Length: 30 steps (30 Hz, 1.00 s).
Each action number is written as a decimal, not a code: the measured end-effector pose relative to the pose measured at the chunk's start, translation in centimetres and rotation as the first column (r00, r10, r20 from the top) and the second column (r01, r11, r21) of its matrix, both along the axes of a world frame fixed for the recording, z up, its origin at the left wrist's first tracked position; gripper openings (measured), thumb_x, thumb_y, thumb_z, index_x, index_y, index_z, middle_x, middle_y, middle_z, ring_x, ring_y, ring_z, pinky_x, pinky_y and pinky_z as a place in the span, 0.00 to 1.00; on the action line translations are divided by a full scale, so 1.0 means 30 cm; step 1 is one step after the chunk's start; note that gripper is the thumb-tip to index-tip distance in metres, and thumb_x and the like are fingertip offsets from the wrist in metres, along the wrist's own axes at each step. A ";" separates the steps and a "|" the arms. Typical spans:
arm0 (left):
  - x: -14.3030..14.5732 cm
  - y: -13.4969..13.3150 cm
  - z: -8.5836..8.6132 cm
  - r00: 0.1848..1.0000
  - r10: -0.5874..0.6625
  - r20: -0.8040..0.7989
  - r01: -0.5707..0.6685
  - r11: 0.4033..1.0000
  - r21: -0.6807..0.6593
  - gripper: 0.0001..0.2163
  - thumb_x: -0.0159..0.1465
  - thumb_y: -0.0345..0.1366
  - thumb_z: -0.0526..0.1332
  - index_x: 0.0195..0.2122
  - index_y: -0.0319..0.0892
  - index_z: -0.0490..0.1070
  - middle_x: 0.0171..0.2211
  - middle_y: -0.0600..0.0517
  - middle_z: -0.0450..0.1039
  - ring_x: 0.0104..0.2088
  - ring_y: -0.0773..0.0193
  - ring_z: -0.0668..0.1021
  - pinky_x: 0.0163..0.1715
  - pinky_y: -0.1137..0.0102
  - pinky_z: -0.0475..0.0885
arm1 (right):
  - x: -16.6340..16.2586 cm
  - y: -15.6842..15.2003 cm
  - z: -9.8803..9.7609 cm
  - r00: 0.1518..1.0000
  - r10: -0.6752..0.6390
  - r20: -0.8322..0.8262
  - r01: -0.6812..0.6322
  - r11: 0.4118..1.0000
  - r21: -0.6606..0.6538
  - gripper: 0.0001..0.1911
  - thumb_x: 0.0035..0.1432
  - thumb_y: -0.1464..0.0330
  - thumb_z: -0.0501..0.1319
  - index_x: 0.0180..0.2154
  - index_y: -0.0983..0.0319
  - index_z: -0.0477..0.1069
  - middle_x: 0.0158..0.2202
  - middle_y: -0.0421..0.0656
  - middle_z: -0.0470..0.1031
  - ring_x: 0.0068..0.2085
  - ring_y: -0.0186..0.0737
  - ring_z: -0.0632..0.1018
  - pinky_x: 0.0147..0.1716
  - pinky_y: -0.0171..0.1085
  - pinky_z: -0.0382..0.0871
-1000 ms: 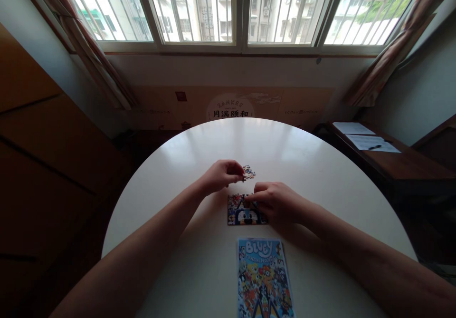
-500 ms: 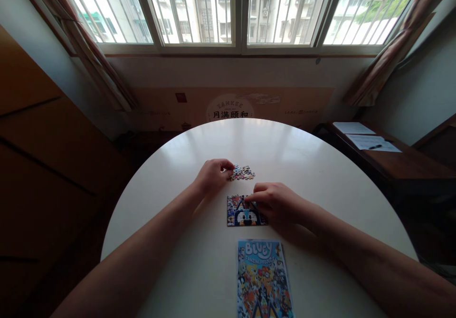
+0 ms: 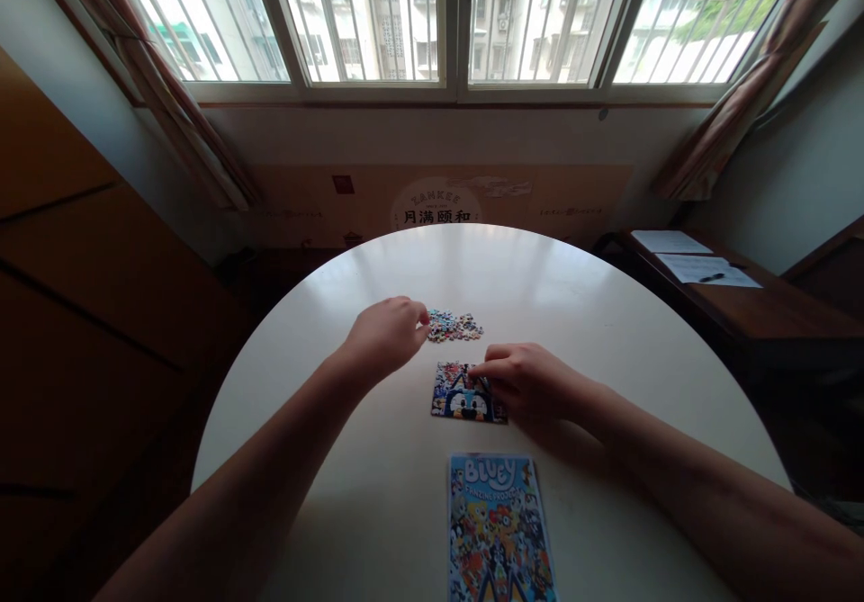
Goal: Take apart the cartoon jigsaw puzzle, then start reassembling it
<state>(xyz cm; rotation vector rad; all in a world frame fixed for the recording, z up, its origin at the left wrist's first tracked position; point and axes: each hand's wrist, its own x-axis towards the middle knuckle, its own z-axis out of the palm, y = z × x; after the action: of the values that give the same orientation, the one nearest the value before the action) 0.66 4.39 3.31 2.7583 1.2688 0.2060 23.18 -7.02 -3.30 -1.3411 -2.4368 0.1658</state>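
Observation:
A small block of joined puzzle pieces [image 3: 457, 398] with a blue cartoon dog face lies on the round white table [image 3: 594, 314]. My right hand [image 3: 523, 381] rests on the block's right side, fingers curled and pressed on its upper edge. Just beyond it lies a short strip of joined pieces [image 3: 456, 325], flat on the table. My left hand [image 3: 386, 334] is at the strip's left end, fingers curled, fingertips pinched at that end. A printed reference picture [image 3: 498, 530] with the same cartoon art lies near me, below the block.
A dark wooden side table [image 3: 776, 305] with papers [image 3: 702, 269] and a pen stands at the right. Windows and curtains are behind the table, and a brown panel [image 3: 81, 296] is at the left.
My left hand has set the strip down on the table and drawn back to the left, to its end. My right hand has stayed on the puzzle block.

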 end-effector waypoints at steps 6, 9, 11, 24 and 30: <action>0.049 -0.026 -0.051 0.991 -0.113 -0.065 0.104 0.986 -0.129 0.09 0.64 0.40 0.60 0.37 0.44 0.79 0.41 0.47 0.79 0.38 0.56 0.77 0.33 0.68 0.69 | 0.047 0.009 0.006 0.999 -0.046 -0.009 0.046 0.999 0.013 0.17 0.58 0.73 0.59 0.46 0.53 0.78 0.38 0.39 0.76 0.34 0.30 0.74 0.33 0.33 0.61; 0.054 -0.030 -0.050 0.986 -0.160 -0.040 0.152 0.976 -0.154 0.10 0.64 0.39 0.61 0.41 0.45 0.79 0.44 0.48 0.79 0.41 0.56 0.78 0.36 0.68 0.70 | 0.059 0.010 0.010 0.995 -0.097 -0.028 0.098 0.995 0.026 0.16 0.59 0.72 0.58 0.46 0.54 0.78 0.40 0.40 0.77 0.35 0.31 0.75 0.34 0.33 0.62; 0.052 -0.041 -0.036 0.986 -0.166 -0.023 0.161 0.977 -0.143 0.10 0.64 0.39 0.62 0.44 0.46 0.79 0.45 0.49 0.79 0.43 0.56 0.77 0.39 0.67 0.71 | 0.060 0.010 0.013 0.990 -0.135 -0.031 0.136 0.990 0.031 0.15 0.60 0.72 0.58 0.46 0.55 0.78 0.41 0.40 0.78 0.36 0.32 0.76 0.34 0.34 0.63; 0.074 -0.091 -0.036 0.980 -0.154 -0.130 0.136 0.981 -0.135 0.10 0.62 0.38 0.62 0.43 0.45 0.79 0.44 0.47 0.79 0.41 0.56 0.78 0.37 0.66 0.72 | 0.061 0.011 0.010 0.970 -0.238 -0.046 0.240 0.970 0.038 0.15 0.61 0.71 0.57 0.46 0.55 0.79 0.42 0.40 0.79 0.38 0.34 0.77 0.34 0.34 0.65; 0.078 -0.099 -0.028 0.979 -0.136 -0.149 0.114 0.982 -0.147 0.08 0.61 0.39 0.64 0.39 0.45 0.80 0.41 0.47 0.79 0.39 0.54 0.78 0.34 0.66 0.71 | 0.057 0.010 0.016 0.967 -0.246 -0.059 0.248 0.968 0.030 0.15 0.61 0.72 0.57 0.45 0.56 0.79 0.42 0.40 0.78 0.37 0.34 0.77 0.34 0.34 0.64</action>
<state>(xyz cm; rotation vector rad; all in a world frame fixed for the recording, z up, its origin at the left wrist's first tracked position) 2.98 1.43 2.46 2.7674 1.0897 -0.1105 24.88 -6.71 -2.81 -1.5867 -2.1926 0.0917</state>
